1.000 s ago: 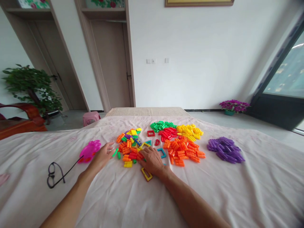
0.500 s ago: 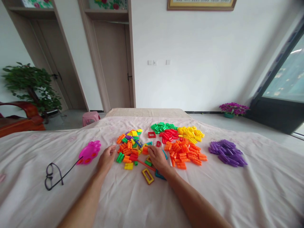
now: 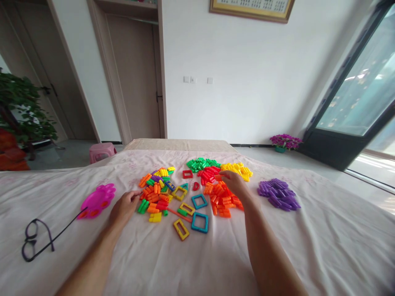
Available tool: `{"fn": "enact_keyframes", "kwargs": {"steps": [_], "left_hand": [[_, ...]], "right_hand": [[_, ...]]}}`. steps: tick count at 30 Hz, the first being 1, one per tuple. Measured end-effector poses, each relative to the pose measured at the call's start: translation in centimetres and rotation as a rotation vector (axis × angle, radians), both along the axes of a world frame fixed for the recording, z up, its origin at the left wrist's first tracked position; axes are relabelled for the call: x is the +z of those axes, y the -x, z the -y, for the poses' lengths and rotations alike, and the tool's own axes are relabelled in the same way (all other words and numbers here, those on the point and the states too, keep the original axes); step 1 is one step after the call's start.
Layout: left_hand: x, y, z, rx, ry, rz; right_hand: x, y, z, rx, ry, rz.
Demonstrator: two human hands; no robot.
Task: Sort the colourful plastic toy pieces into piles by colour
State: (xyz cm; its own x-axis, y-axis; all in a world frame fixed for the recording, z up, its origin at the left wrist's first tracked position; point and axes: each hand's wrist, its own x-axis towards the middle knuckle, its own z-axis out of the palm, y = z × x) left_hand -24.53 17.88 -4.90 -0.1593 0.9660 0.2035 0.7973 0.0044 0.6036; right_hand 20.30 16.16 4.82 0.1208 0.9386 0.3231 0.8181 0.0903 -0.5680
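Observation:
My right hand [image 3: 233, 182] is closed on an orange block [image 3: 218, 177], held over the top of the orange pile [image 3: 222, 199], close to the red pile [image 3: 209, 174]. Beside the mixed-colour pile [image 3: 156, 193], at its left edge, is my left hand [image 3: 127, 202], its fingers curled; whether anything is in them is too small to tell. Yellow frame pieces [image 3: 181, 229] and blue square frames [image 3: 200, 222] lie between my arms. Behind are a green pile [image 3: 202, 164] and a yellow pile [image 3: 239, 169].
A purple pile [image 3: 278, 194] lies at the right. To the left are a pink tray [image 3: 98, 200] and black eyeglasses [image 3: 37, 242], one temple reaching the tray. A pink stool [image 3: 102, 152] stands beyond the cloth-covered table [image 3: 148, 255].
My right hand has moved right with an orange block, from the frame pieces to the orange pile, uncovering the blue frames. My left hand stays beside the mixed pile. The view has turned right.

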Motion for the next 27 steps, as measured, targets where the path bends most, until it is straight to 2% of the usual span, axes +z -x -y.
{"fn": "enact_keyframes", "kwargs": {"steps": [3,5,8,10,13,17,21,24,27], "left_hand": [[0.0,0.0,-0.1,0.004,0.006,-0.017],[-0.2,0.1,-0.2,0.004,0.008,-0.016],[-0.3,0.1,-0.3,-0.005,-0.008,-0.021],[-0.2,0.0,-0.2,-0.005,-0.03,-0.03],[0.1,-0.2,0.0,-0.008,-0.031,-0.022],[0.3,-0.4,0.0,-0.019,-0.019,0.004],[0.5,-0.4,0.0,-0.013,-0.02,0.014],[0.6,-0.5,0.0,-0.011,-0.013,0.021],[0.8,-0.7,0.2,-0.006,-0.014,0.019]], "right_hand": [[0.1,-1.7,0.4,-0.023,0.056,-0.014],[0.5,-2.2,0.6,-0.074,0.038,-0.022],[1.5,-1.5,0.8,-0.151,-0.048,-0.009],[1.8,-0.2,0.7,-0.12,-0.094,-0.012],[1.4,3.0,0.4,0.038,-0.104,-0.036],[-0.5,8.4,0.9,0.31,-0.055,0.005],[-2.3,13.4,2.4,0.524,-0.062,0.099],[-3.3,16.2,3.3,0.639,-0.107,0.165],[-4.1,17.8,3.6,0.693,-0.123,0.291]]}}
